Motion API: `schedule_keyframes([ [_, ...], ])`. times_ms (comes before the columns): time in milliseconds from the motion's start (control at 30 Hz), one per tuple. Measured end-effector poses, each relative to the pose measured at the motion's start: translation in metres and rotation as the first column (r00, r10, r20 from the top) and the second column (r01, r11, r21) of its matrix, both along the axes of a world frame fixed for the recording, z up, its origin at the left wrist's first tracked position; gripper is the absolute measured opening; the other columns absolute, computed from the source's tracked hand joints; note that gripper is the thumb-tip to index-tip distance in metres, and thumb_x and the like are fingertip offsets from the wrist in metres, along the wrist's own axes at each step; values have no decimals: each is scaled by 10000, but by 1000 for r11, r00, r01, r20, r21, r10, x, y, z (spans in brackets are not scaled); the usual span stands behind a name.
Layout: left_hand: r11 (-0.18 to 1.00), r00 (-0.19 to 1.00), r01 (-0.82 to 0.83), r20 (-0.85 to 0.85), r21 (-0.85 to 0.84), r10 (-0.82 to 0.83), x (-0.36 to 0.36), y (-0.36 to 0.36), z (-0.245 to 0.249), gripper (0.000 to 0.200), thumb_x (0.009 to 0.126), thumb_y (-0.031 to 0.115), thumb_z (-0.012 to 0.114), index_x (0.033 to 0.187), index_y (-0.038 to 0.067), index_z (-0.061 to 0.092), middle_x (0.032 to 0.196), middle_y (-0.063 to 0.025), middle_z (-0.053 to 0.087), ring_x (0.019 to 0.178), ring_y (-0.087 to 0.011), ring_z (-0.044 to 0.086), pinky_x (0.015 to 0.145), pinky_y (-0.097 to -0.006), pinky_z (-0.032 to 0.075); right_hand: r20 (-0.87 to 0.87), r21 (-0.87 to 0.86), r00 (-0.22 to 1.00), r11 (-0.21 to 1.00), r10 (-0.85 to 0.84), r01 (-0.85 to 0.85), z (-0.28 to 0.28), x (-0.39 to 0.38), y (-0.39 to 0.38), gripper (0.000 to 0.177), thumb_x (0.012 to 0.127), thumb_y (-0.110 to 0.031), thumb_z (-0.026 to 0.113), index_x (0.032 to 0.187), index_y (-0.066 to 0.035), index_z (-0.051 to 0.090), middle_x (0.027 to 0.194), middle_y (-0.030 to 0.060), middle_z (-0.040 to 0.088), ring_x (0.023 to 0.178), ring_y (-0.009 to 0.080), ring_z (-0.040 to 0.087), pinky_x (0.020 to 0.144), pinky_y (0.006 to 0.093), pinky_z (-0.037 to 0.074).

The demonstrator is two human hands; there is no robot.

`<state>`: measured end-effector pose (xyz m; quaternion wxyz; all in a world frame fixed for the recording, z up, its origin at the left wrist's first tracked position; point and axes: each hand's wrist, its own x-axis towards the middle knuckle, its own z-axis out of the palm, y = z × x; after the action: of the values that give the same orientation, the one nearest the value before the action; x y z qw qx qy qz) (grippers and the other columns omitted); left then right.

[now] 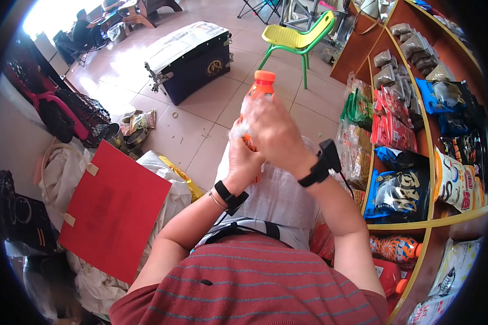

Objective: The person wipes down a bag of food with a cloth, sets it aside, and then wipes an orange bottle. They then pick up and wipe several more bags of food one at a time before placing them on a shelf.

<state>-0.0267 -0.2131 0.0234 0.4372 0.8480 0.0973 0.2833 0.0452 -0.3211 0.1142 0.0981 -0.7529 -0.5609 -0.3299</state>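
An orange bottle (264, 81) with an orange cap stands out in front of my body, tilted slightly, its middle hidden by my hands. My left hand (245, 162) wraps around its lower part from the left. Across the upper body of the bottle lies my right hand (274, 124), fingers curled and blurred by motion. Whitish soft material (237, 129), like a cloth or tissue, shows at the fingers between my hands and the bottle; its outline is smeared. Both wrists carry black straps with small devices.
On the right, wooden shelves (429, 135) hold bagged goods and bottles, including a patterned orange bottle (394, 248). A red board (115, 211) leans at the left over white sacks. Ahead stand a dark trunk (200, 70) and a yellow-green chair (294, 37) on the tiled floor.
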Motion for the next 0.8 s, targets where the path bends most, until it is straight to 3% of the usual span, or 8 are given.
schedule_keyframes([
  [67,691,980,-115,-34,713,198,6,10,-52,674,935,191,643,1495,-78,380,1502,-249,436,1459,-395,345,1227,-483,283,-109,8,989,995,96,-96,-14,-16,-1,443,873,-184,628,1274,-10,698,1348,128,663,1382,277,549,1255,503,277],
  [167,551,952,-180,5,815,305,6,4,-42,787,871,188,745,1511,-70,368,1544,-254,406,1467,-392,351,1221,-478,303,-163,-17,969,982,183,-189,-11,-9,-2,404,856,-175,640,1222,-28,728,1289,116,699,1375,258,562,1251,526,263],
  [200,550,954,-173,1,817,298,3,3,-27,787,871,188,745,1511,-70,368,1544,-254,406,1467,-392,351,1221,-478,303,-109,-69,979,981,171,-180,-7,0,0,386,855,-171,638,1201,-30,734,1293,114,698,1371,261,564,1251,544,251],
  [267,972,995,97,6,-213,-98,-1,-3,11,967,777,205,862,1531,-76,326,1520,-257,420,1441,-379,402,1203,-455,341,62,-139,990,983,128,-118,16,18,6,290,859,-187,636,1084,-50,758,1227,105,717,1334,271,587,1245,583,240],
  [500,977,998,-6,-55,-214,-6,-4,-22,14,1035,758,220,895,1548,-65,291,1472,-259,452,1379,-375,477,1167,-414,396,103,-332,927,866,-361,374,31,24,40,225,882,-225,609,950,-67,754,1057,101,728,1242,255,603,1239,571,250],
  [633,974,948,143,-260,-174,-185,1,-7,-21,911,831,186,825,1534,-82,312,1465,-265,467,1381,-383,469,1178,-417,384,-47,-212,999,977,10,-20,-3,-7,22,292,876,-188,601,1051,-13,755,1067,97,717,1190,259,627,1220,511,330],
  [733,599,972,-228,140,767,190,-1,1,-10,903,839,147,818,1530,-113,297,1447,-258,503,1320,-355,541,1137,-394,436,-141,-50,979,987,145,-153,-12,-10,-7,348,857,-108,622,1173,-13,732,1249,109,696,1308,273,589,1217,498,351],
  [800,972,988,-155,40,176,151,2,4,3,962,809,158,851,1537,-113,282,1444,-245,500,1305,-332,552,1123,-387,447,-165,69,969,982,183,-173,-20,3,-26,392,898,-120,607,1266,-25,706,1362,104,655,1383,307,539,1200,483,381],
])
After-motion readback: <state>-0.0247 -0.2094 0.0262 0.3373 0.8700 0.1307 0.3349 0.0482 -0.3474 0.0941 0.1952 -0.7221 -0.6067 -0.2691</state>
